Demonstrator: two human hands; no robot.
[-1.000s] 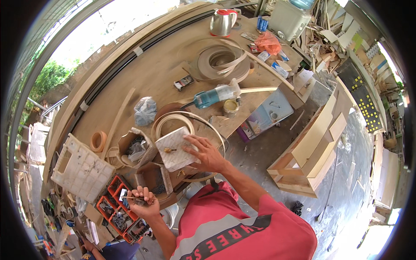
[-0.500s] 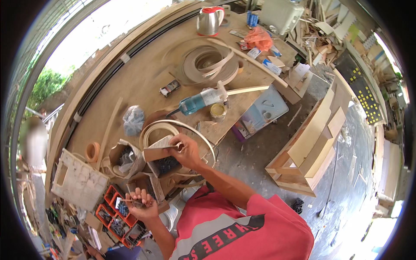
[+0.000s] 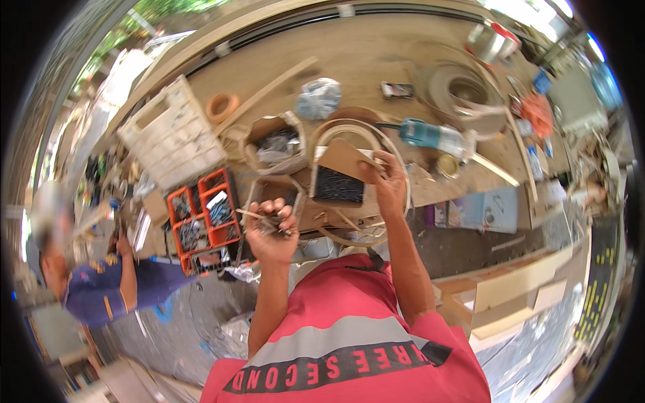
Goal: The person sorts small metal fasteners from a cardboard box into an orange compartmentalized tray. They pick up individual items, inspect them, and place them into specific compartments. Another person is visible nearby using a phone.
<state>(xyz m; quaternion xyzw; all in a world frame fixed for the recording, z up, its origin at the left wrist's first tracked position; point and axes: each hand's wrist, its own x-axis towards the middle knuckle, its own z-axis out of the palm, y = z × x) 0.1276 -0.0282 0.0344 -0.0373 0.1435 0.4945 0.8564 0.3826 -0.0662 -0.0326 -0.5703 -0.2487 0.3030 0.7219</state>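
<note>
A small cardboard box of dark nails (image 3: 339, 176) is held tilted by the right hand (image 3: 388, 183), fingers closed on its edge, above the wooden workbench (image 3: 363, 60). A bunch of nails (image 3: 269, 220) is gripped in the closed left hand (image 3: 272, 232), just beside an orange compartment tray (image 3: 201, 218).
</note>
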